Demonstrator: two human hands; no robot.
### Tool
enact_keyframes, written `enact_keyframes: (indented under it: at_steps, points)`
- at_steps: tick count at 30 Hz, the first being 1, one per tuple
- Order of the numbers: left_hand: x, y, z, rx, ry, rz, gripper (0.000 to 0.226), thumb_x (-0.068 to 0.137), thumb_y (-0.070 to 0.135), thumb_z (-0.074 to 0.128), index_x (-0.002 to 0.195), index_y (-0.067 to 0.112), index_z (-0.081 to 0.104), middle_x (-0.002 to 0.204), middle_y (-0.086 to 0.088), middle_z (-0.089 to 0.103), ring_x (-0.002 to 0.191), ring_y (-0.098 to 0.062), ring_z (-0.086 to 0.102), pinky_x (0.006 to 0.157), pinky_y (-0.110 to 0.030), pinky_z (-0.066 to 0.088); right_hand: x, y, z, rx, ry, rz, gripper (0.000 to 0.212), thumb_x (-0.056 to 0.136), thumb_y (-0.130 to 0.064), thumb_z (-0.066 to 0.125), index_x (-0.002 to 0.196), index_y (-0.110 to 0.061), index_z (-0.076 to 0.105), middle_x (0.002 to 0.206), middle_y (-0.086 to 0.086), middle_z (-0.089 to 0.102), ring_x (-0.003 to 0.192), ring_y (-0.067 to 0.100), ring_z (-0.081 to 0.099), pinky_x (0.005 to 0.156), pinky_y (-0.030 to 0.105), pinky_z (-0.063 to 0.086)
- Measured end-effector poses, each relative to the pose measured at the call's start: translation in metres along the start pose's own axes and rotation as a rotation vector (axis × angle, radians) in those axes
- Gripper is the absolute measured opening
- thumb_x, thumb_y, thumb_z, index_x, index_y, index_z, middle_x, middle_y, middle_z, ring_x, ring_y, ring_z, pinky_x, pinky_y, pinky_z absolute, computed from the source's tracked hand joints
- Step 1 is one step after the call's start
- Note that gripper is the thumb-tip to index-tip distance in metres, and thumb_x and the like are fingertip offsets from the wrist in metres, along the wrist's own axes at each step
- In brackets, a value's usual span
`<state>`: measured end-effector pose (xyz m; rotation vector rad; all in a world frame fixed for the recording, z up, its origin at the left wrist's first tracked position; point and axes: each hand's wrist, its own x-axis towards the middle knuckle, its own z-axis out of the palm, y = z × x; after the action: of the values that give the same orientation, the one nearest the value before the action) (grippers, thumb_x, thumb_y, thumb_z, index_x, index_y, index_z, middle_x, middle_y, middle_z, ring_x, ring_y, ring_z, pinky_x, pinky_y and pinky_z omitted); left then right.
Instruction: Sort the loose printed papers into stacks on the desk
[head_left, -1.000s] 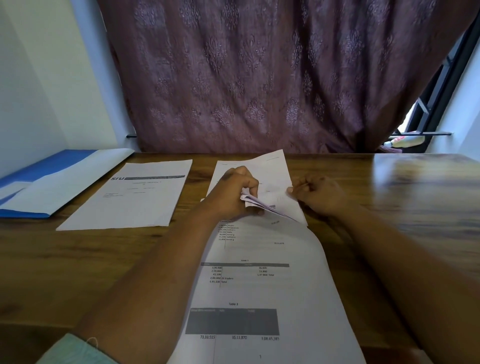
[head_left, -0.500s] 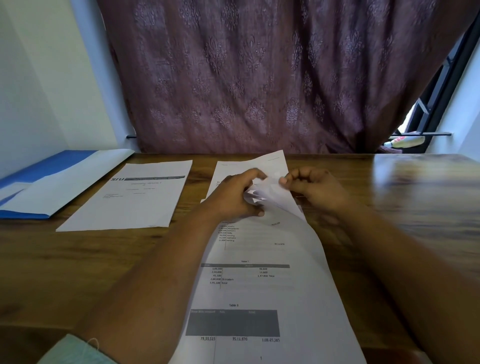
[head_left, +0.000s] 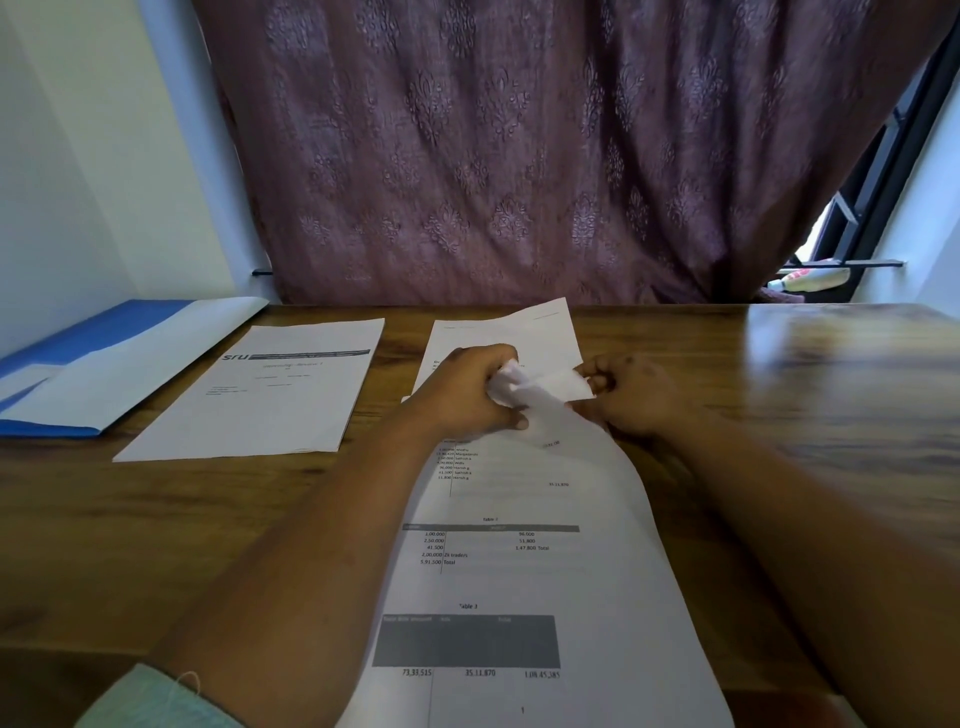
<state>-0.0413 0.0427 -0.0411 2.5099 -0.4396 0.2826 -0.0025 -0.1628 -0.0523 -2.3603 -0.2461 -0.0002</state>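
Note:
A printed sheet with tables (head_left: 519, 571) lies lengthwise in front of me on the wooden desk (head_left: 104, 519). My left hand (head_left: 467, 400) grips its far top corner, which is bent up and crumpled. My right hand (head_left: 628, 395) pinches the same lifted paper edge from the right. Behind my hands another white sheet (head_left: 498, 332) lies partly hidden. To the left a stack with an "sru" header page (head_left: 260, 395) lies flat.
A blue and white folder (head_left: 93, 364) lies at the desk's far left edge by the wall. A dark patterned curtain (head_left: 519, 156) hangs behind the desk. A window frame (head_left: 857, 218) shows at the right.
The sheet's top corner has been lifted and folded up further between my hands. My right hand has shifted slightly up and now pinches the raised edge.

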Motion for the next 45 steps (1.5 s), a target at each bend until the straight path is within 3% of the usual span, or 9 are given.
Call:
enact_keyframes:
  at_steps: [4,7,11,17,21,25,31,38,45]
  points:
    - [-0.002,0.002,0.001,-0.075,-0.036,-0.051,0.057,0.080,0.022,0.081,0.124,0.028,0.044,0.112,0.008,0.052,0.095,-0.011,0.051,0.068,0.002,0.037,-0.004,-0.003,-0.001,0.170,0.004,0.029,0.029,0.076,-0.021,0.082,0.102,-0.016,0.068,0.093,0.001,0.069,0.079,0.017,0.066,0.065,0.026,0.056]
    - [-0.001,0.000,0.004,-0.098,-0.047,-0.078,0.087,0.077,0.021,0.083,0.146,0.031,0.032,0.129,0.003,0.051,0.112,-0.015,0.050,0.093,-0.019,0.041,-0.012,-0.008,-0.008,0.332,-0.039,-0.039,0.011,0.087,-0.021,0.071,0.092,-0.012,0.071,0.088,0.005,0.072,0.070,0.015,0.065,0.056,0.021,0.052]
    - [0.001,-0.005,0.010,0.101,-0.143,-0.145,0.051,0.095,0.039,0.061,0.139,0.025,0.039,0.143,0.002,0.032,0.134,-0.020,0.029,0.107,-0.039,0.034,-0.021,-0.019,-0.015,0.643,-0.201,-0.008,0.033,0.099,-0.038,0.049,0.098,-0.012,0.070,0.092,0.004,0.072,0.087,0.021,0.066,0.068,0.029,0.053]
    - [0.001,0.001,0.013,-0.182,0.022,-0.108,0.016,0.107,0.031,0.034,0.102,0.021,0.045,0.093,-0.001,0.056,0.091,-0.021,0.054,0.075,-0.032,0.042,-0.038,-0.016,-0.018,0.593,-0.573,0.128,0.048,0.075,-0.043,0.068,0.118,-0.022,0.060,0.107,0.004,0.074,0.099,0.023,0.070,0.089,0.038,0.056]
    - [0.000,0.000,0.005,-0.099,0.296,-0.169,0.026,0.098,0.048,0.048,0.116,0.029,0.049,0.122,-0.001,0.052,0.120,-0.026,0.047,0.101,-0.043,0.043,-0.041,-0.023,-0.011,0.527,-0.297,0.186,0.036,0.084,-0.030,0.073,0.115,-0.019,0.058,0.112,0.008,0.068,0.101,0.031,0.067,0.092,0.051,0.053]
    - [-0.021,0.010,-0.028,-0.109,0.371,-0.553,0.092,0.077,0.073,0.062,0.145,0.021,0.029,0.150,-0.002,0.036,0.139,-0.030,0.035,0.111,-0.045,0.036,-0.057,-0.028,-0.014,0.603,-0.031,0.100,0.023,0.086,-0.033,0.072,0.103,-0.019,0.066,0.098,0.000,0.071,0.084,0.018,0.070,0.062,0.029,0.057]
    - [-0.067,0.030,-0.033,-0.738,0.420,-0.356,0.032,0.095,0.030,0.063,0.126,0.025,0.055,0.125,0.013,0.061,0.112,-0.012,0.057,0.095,-0.033,0.047,-0.080,-0.037,-0.040,0.887,0.063,-0.025,0.031,0.083,-0.025,0.076,0.111,-0.012,0.069,0.104,0.006,0.075,0.091,0.024,0.073,0.083,0.043,0.058]
    - [-0.074,0.100,-0.078,-0.549,0.843,-0.129,0.009,0.106,0.021,0.038,0.108,0.021,0.047,0.091,0.015,0.055,0.079,0.001,0.052,0.058,-0.007,0.039,-0.109,-0.087,-0.079,0.749,0.343,-0.254,0.017,0.095,-0.017,0.062,0.110,-0.011,0.068,0.094,-0.004,0.073,0.087,0.015,0.069,0.079,0.031,0.053]
    - [-0.090,0.133,-0.078,-0.603,0.810,-0.059,0.012,0.107,0.027,0.032,0.109,0.022,0.043,0.101,0.010,0.055,0.090,-0.003,0.054,0.077,-0.020,0.047,-0.147,-0.101,-0.095,0.661,0.516,-0.331,0.045,0.087,-0.045,0.067,0.123,-0.020,0.060,0.110,-0.006,0.067,0.096,0.009,0.064,0.085,0.027,0.053]
